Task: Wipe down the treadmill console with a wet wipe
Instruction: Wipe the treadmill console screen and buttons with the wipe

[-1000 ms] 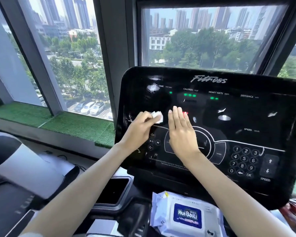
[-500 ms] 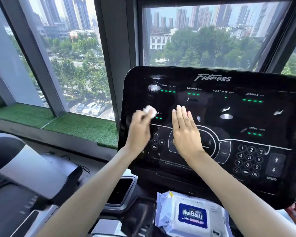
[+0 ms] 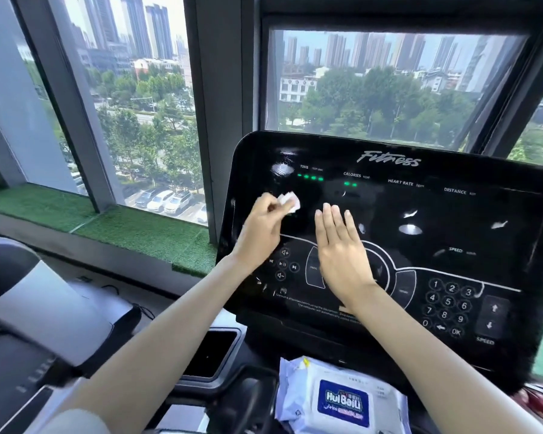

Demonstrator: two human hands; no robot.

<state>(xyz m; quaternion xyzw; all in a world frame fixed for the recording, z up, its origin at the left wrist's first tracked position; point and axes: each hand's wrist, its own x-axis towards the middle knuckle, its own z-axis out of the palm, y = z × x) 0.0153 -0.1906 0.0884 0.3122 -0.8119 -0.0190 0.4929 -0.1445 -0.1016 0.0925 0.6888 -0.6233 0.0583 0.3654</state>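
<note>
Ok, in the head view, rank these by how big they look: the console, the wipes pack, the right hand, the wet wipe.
1. console, by far the largest
2. wipes pack, though it is nearest the camera and cut off by the frame edge
3. right hand
4. wet wipe, bunched in the left hand

- Treadmill console (image 3: 452, 220): face is smooth, high-gloss black, plastic by appearance. Reflections show across the upper half. Markings are printed in matt white.
- Wet wipe (image 3: 290, 202): white, soft, crumpled, matt. Cloth or paper cannot be determined.
- Wipe pack (image 3: 342, 399), below the console's bottom edge: wrinkled, shiny plastic film. Lid panel is smooth and white, with a glossy blue label.
- Window ledge (image 3: 145, 236): green artificial turf, rough, matt.
- Window frame (image 3: 223, 89): grey, smooth, matt.
</note>
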